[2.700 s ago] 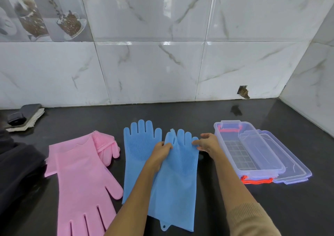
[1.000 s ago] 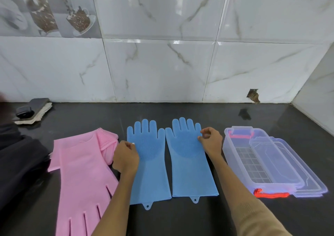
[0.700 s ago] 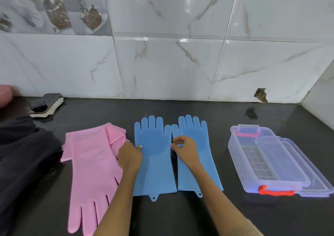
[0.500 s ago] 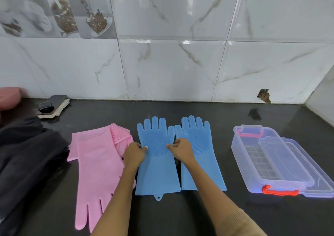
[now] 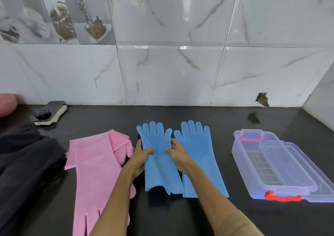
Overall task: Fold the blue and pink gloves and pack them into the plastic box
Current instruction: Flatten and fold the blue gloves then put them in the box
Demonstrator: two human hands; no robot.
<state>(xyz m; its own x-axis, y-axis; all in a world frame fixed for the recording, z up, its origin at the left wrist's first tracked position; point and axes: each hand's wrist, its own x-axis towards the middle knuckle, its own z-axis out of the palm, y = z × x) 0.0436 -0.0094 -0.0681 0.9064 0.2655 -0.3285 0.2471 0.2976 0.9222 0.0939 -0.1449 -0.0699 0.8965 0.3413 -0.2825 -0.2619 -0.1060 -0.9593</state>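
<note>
Two blue gloves lie side by side on the black counter, fingers towards the wall. My left hand [image 5: 140,157] and my right hand [image 5: 176,155] pinch the left blue glove [image 5: 159,170] at its wrist from either side, and its cuff is raised off the counter and curled. The right blue glove [image 5: 198,156] lies flat, touching my right hand's outer side. Two pink gloves [image 5: 95,169] are stacked at the left, the lower one's bristled fingers poking out beside my left hand. The clear plastic box [image 5: 260,161] with red latches stands open at the right.
The box's clear lid [image 5: 310,174] leans against its right side. A dark cloth [image 5: 25,163] is heaped at the far left. A phone on a sponge [image 5: 49,112] and a pink object [image 5: 7,102] rest near the marble wall. The corner wall closes in at the right.
Both hands closed in on the left blue glove and lifted its cuff, which now bows upward; before it lay flat. The right blue glove stayed in place.
</note>
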